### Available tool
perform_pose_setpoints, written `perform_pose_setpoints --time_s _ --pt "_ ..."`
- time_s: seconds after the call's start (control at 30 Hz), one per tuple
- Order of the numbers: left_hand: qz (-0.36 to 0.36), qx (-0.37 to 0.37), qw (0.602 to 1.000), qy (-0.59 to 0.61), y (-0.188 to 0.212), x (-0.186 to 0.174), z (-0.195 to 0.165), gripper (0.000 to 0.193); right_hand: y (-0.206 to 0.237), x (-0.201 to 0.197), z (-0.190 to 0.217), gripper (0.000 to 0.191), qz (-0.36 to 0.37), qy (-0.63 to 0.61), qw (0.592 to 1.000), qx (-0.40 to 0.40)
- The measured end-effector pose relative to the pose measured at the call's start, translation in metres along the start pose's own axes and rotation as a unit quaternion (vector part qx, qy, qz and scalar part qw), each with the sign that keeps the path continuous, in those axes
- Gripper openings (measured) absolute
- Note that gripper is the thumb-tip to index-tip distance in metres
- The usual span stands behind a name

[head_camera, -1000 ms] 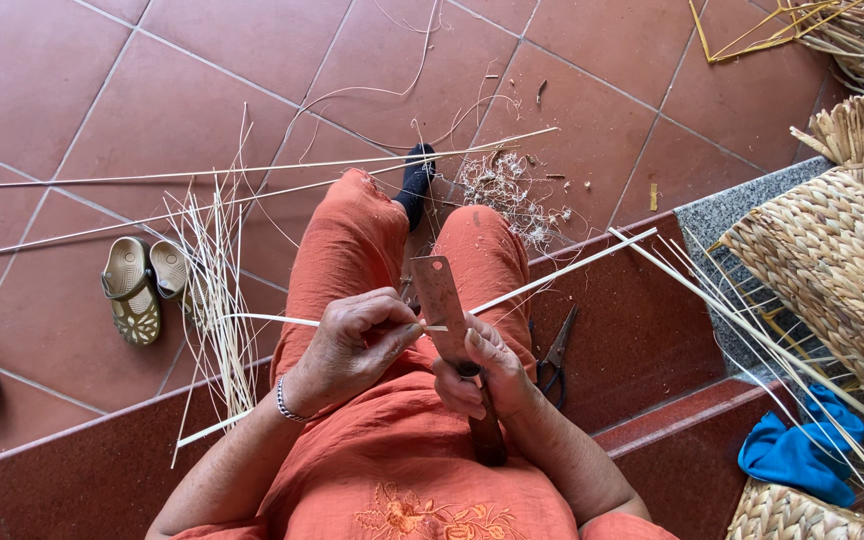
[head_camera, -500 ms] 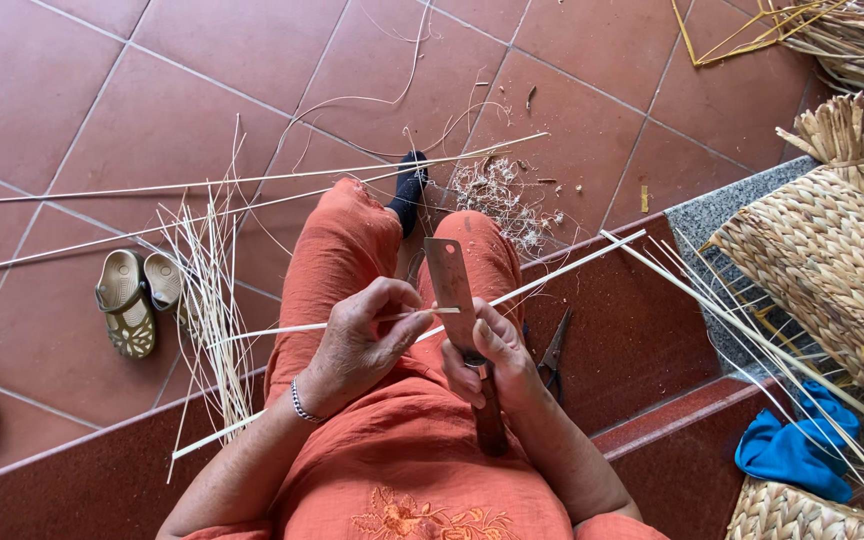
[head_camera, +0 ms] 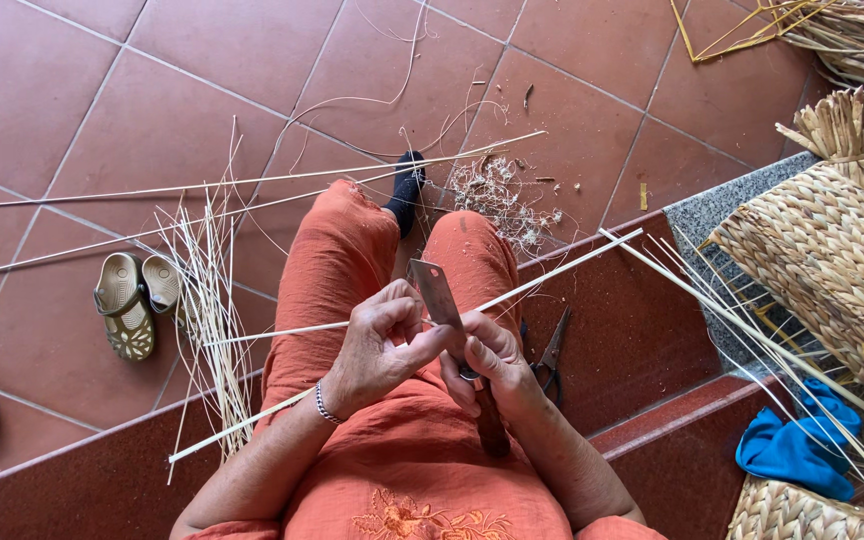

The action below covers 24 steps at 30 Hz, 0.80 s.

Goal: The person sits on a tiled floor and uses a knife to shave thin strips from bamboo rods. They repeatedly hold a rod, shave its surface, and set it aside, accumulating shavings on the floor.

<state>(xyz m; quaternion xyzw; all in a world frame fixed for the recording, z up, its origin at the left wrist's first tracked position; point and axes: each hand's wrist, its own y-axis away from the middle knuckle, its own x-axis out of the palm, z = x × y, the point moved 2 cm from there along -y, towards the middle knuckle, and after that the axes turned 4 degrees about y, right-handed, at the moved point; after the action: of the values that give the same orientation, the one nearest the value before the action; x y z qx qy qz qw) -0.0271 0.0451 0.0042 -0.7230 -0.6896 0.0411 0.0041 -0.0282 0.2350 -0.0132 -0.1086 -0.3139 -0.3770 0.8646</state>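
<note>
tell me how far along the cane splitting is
Done: a fan of thin pale split strips lies on the red tile floor, with curly shavings beyond the knees. In hand: the left hand grips a long pale cane against the flat steel knife blade held by the right hand. Left: several whole canes lie unsplit.

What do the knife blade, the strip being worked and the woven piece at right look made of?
Knife: likely steel, dull grey flat blade; dark handle looks like wood. Strip, pinched by the left hand against the blade held by the right hand: pale, stiff, probably split bamboo or rattan. Woven piece: tan plaited plant fibre, matte.
</note>
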Motion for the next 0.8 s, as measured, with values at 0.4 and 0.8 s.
perform_pose_setpoints --time_s 0.4,0.8 --pt "0.021 0.006 0.981 0.194 0.002 -0.009 -0.003 0.009 -0.003 -0.007 0.003 0.034 -0.047 -0.017 0.999 0.006" --pt "0.042 -0.016 0.959 0.281 0.012 -0.038 -0.001 0.013 -0.009 -0.039 0.002 0.032 -0.084 -0.08 0.993 -0.026"
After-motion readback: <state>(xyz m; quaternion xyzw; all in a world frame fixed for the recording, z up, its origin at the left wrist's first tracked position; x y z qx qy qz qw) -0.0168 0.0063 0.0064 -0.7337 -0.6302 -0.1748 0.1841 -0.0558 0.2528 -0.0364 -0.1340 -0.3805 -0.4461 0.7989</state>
